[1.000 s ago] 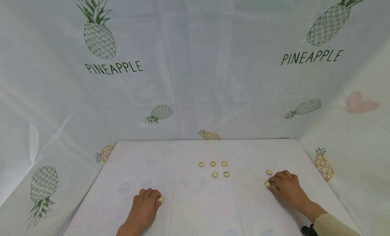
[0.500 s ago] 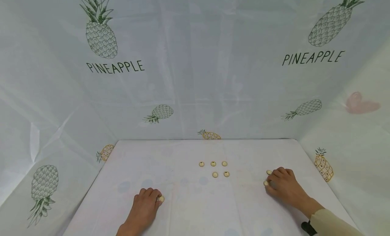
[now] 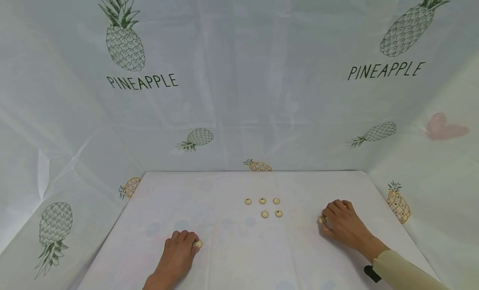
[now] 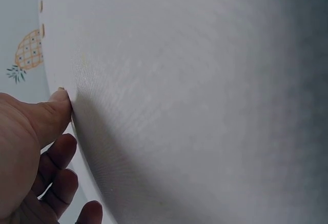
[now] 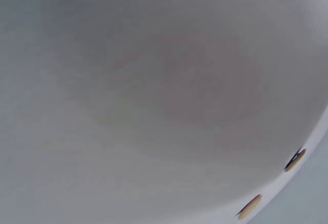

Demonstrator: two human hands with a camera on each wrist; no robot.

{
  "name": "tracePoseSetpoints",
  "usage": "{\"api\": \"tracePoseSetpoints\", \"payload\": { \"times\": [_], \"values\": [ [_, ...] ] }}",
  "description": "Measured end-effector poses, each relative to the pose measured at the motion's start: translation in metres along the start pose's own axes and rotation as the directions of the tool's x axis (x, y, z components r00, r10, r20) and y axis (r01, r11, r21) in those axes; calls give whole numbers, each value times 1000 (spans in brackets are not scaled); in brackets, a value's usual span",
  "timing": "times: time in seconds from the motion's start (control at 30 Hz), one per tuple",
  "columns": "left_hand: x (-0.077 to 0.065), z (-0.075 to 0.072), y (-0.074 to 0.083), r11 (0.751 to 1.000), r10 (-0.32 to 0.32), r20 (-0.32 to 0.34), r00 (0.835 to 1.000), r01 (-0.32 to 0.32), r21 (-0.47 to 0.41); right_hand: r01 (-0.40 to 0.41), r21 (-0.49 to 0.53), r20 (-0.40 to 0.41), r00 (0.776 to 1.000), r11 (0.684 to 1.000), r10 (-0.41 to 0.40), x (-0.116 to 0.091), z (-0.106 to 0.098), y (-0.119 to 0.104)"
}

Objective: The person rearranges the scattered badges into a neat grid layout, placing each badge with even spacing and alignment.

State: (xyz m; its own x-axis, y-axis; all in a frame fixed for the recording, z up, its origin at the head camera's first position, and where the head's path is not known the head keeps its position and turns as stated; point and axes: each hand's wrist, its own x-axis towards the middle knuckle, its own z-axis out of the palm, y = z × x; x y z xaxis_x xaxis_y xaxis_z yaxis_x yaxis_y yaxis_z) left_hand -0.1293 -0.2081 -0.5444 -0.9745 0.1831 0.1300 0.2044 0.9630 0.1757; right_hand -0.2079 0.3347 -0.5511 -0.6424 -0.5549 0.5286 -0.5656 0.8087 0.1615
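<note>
In the head view my left hand (image 3: pixel 173 256) rests low over the table left of centre. Its thumb and index finger pinch a small round cream-coloured disc (image 3: pixel 198 243). The left wrist view has that hand at the lower left, thumb at the table surface, with the disc mostly covered. My right hand (image 3: pixel 344 224) is over the table's right side and pinches another such disc (image 3: pixel 322 219) at its fingertips. No part of the right hand shows in the right wrist view. Between the hands lie several matching discs (image 3: pixel 262 201) in two short rows, some with a dark spot.
A white cloth covers the table (image 3: pixel 239 261). White sheeting (image 3: pixel 239 94) printed with pineapples rises behind it and at both sides. Two discs (image 5: pixel 249 207) appear edge-on at the lower right of the right wrist view.
My right hand has moved forward and slightly left, its disc shifting with it. The second disc near it has gone out of sight at the hand. The left hand has stayed still.
</note>
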Motion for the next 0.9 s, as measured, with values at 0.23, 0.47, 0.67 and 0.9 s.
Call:
{"api": "tracePoseSetpoints", "payload": {
  "times": [0.23,0.47,0.67,0.9],
  "values": [
    [1,0,0,1000,-2,-1,1000,2,-4,-1,3,33,999,1000,1,15,7,-13],
    [-1,-2,1,1000,9,-14,1000,-10,-15,-15,30,45,999,999,14,37,15,-31],
    [-1,-1,1,1000,13,-21,1000,-13,-14,-27,44,78,997,999,24,56,19,-47],
    [-1,1,-1,999,17,-29,999,-18,-27,-30,68,127,992,997,21,74,26,-65]
  ]
}}
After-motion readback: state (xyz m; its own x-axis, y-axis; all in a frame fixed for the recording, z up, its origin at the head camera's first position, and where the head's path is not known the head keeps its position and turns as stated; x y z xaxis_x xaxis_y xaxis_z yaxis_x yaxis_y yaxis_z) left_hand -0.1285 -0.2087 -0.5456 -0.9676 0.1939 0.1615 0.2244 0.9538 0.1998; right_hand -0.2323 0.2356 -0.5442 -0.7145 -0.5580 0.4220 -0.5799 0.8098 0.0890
